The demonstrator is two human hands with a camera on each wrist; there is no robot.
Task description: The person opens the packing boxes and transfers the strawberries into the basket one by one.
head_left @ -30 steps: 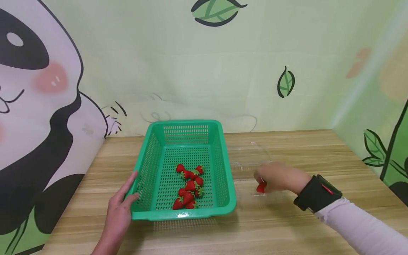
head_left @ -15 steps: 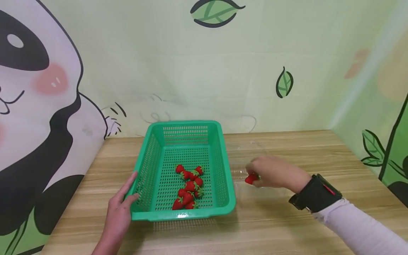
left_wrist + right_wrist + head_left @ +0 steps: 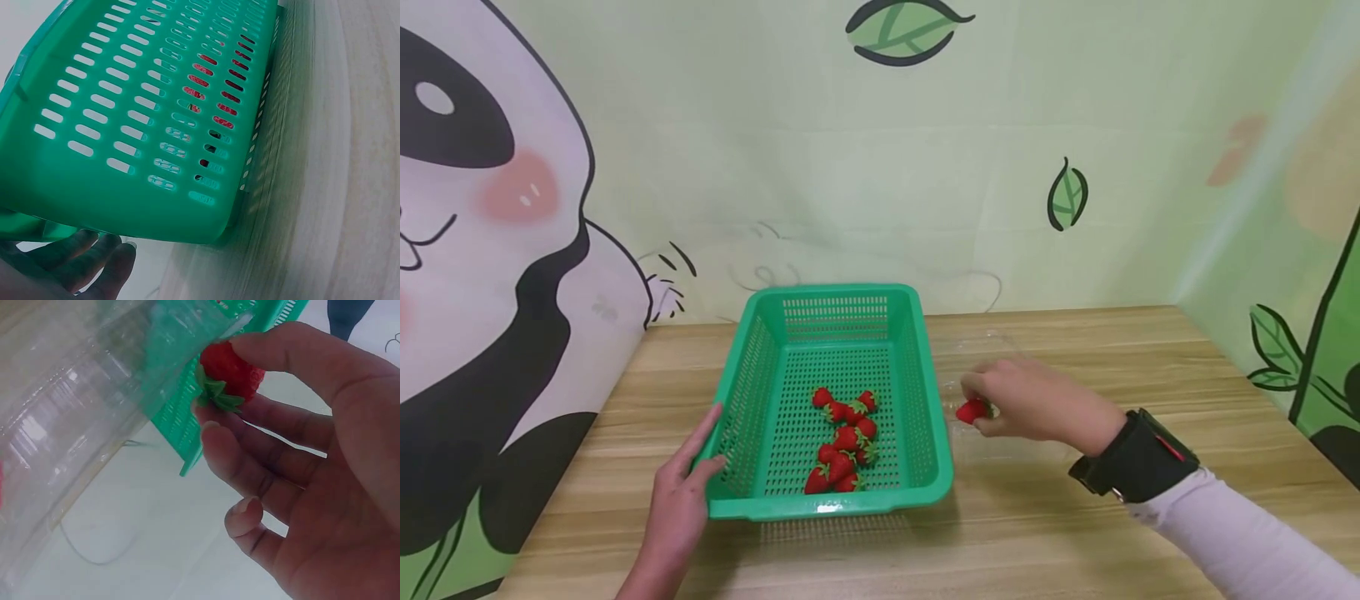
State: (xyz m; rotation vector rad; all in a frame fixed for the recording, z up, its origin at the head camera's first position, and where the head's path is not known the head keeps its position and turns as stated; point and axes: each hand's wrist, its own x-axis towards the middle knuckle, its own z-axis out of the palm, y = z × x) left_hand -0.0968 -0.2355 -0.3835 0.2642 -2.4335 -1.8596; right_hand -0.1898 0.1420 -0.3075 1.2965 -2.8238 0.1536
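Note:
Between the thumb and fingers of my right hand (image 3: pixel 1033 404) is a strawberry (image 3: pixel 230 372), red with green leaves, held just right of the green basket (image 3: pixel 831 506). Beneath that hand lies a clear plastic box (image 3: pixel 69 419), partly covered by it in the head view. My left hand (image 3: pixel 681 492) grips the basket's left rim near the front corner, thumb over the edge and fingers outside. Several strawberries (image 3: pixel 846 437) lie in the front half of the basket, and their red shows through its slots in the left wrist view.
Wood-grain table (image 3: pixel 1075 533) runs under everything. Behind it stands a pale green wall (image 3: pixel 775 167) painted with leaves and a panda. A black band (image 3: pixel 1142 458) is strapped round the right wrist, over a pale sleeve (image 3: pixel 1247 525).
My right hand has moved left and slightly away from me with the strawberry, from over the clear box toward the basket's right side. The left hand and basket have stayed put.

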